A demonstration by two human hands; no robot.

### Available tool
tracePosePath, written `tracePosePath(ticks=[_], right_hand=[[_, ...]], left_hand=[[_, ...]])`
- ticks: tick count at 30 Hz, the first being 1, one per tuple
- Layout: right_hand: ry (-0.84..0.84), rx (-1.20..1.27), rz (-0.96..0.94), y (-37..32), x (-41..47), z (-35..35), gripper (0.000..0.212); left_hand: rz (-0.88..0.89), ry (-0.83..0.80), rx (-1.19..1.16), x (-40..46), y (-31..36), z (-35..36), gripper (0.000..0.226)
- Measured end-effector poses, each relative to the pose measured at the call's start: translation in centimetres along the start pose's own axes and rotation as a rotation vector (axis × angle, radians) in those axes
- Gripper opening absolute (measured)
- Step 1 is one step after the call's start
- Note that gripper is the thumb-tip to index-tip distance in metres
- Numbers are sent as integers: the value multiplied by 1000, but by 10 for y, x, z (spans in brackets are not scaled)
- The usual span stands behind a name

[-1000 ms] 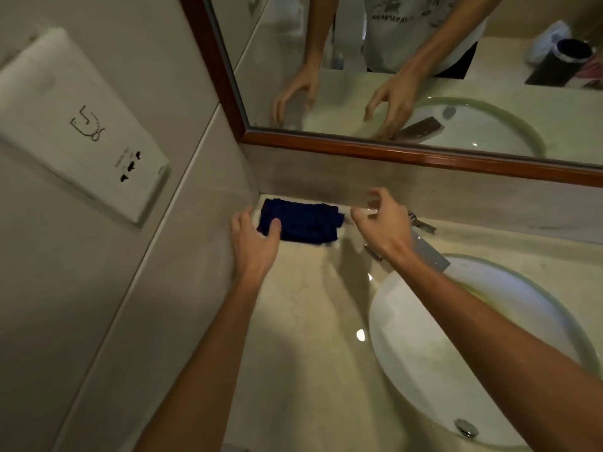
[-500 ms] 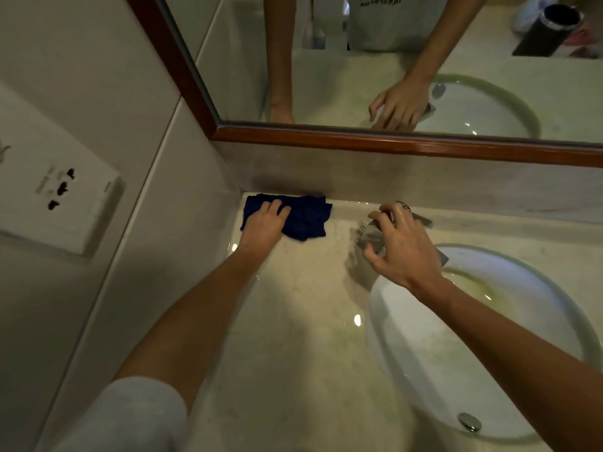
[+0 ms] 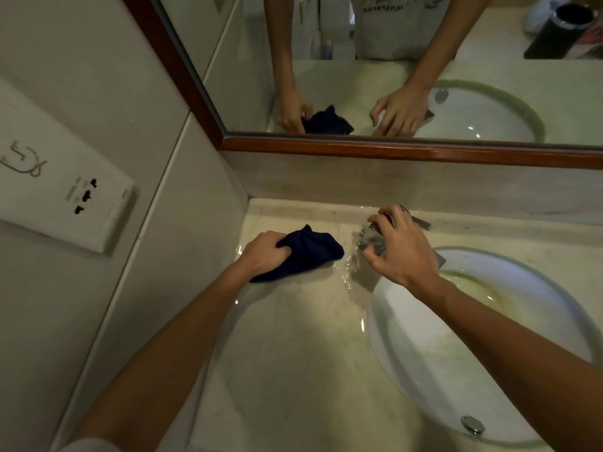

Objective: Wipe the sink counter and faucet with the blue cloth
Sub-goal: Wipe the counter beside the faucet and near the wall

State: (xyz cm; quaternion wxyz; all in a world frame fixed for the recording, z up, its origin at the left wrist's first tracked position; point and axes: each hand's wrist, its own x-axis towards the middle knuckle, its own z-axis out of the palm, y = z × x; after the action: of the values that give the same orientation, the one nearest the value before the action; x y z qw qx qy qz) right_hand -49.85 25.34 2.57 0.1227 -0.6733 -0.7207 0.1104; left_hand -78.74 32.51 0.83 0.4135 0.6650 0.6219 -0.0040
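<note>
The left hand (image 3: 266,252) gripped the bunched blue cloth (image 3: 310,252) on the wet counter (image 3: 293,337) left of the faucet (image 3: 375,239), while the right hand (image 3: 401,249) curled around that faucet at the rim of the sink (image 3: 424,370).

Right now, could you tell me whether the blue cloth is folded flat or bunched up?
Bunched up. The blue cloth is gathered in the left hand, its fingers closed around one end, the rest trailing crumpled on the counter.

Navy cloth (image 3: 310,252), cream veined counter (image 3: 293,337)
</note>
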Motion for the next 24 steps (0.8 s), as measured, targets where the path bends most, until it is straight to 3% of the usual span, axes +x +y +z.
tracePosePath(ticks=[4,6,9,13,15,17,21,24], right_hand=[[3,12,0,-1,-2,-2,52],[5,19,9,-1,-2,-3,51],[5,22,16,-1,-1,-3,50],[18,24,3,1,0,-1,49],[32,27,0,2,0,1,49],[45,35,0,3,1,2,48],[62,38,-20,3,0,5,51],[39,-7,-38,1,0,6,57]], left_hand=[[-269,-235,-683,-19,7,-17,13],[-268,-271,-722,-17,7,-24,38],[-161,-19,-418,-1,9,-29,36],[45,588,403,28,-2,-24,31],[57,674,685,44,-21,-14,38],[94,641,746,60,-41,2,43],[145,689,582,73,-60,26,45],[313,711,528,80,-59,26,40]])
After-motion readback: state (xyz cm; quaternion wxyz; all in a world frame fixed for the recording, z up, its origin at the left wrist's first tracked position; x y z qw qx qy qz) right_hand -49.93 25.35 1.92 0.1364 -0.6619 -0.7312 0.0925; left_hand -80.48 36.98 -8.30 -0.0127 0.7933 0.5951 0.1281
